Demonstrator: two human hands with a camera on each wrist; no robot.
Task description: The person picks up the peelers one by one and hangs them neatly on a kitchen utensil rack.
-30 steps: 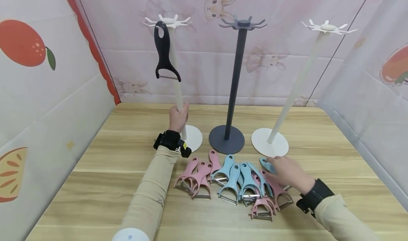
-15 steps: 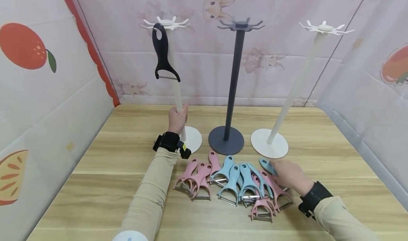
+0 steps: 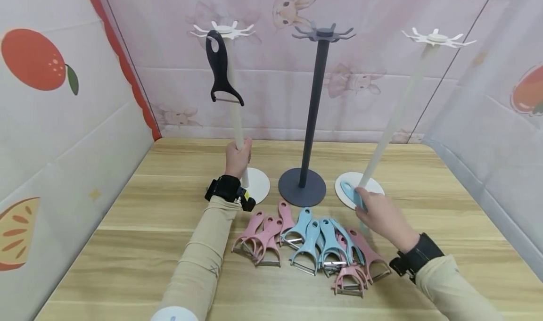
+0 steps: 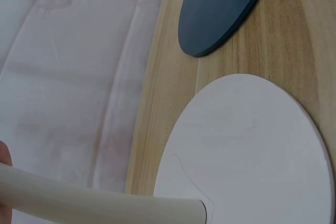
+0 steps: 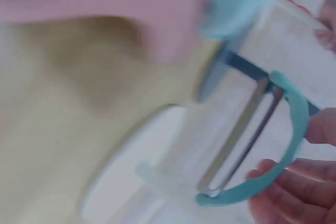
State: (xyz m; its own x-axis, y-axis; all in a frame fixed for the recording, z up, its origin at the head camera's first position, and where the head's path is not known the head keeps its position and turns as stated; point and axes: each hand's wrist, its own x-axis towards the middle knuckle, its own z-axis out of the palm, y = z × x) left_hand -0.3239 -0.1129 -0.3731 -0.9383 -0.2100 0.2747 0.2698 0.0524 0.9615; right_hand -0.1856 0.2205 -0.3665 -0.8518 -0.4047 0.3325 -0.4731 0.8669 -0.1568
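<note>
My left hand (image 3: 238,159) grips the pole of the left white stand (image 3: 257,185), low above its round base. From a hook at that stand's top hangs a black peeler (image 3: 219,69), blade down. My right hand (image 3: 385,219) holds a blue peeler (image 3: 349,191) in front of the right white stand's base; the right wrist view shows fingers and thumb on its curved blue head (image 5: 298,124), the blade to the left. Below lies a loose pile of pink peelers (image 3: 267,236) and blue peelers (image 3: 311,241), several of each, some overlapping.
A dark grey stand (image 3: 301,187) stands in the middle, and a second white stand (image 3: 396,109) on the right. Each has a ring of hooks on top. Printed cloth walls (image 3: 263,99) enclose the wooden table (image 3: 127,245) at the back and sides.
The right hand has lifted the blue peeler from the right end of the pile and moved it up toward the right white stand's base. The left hand keeps its grip on the pole.
</note>
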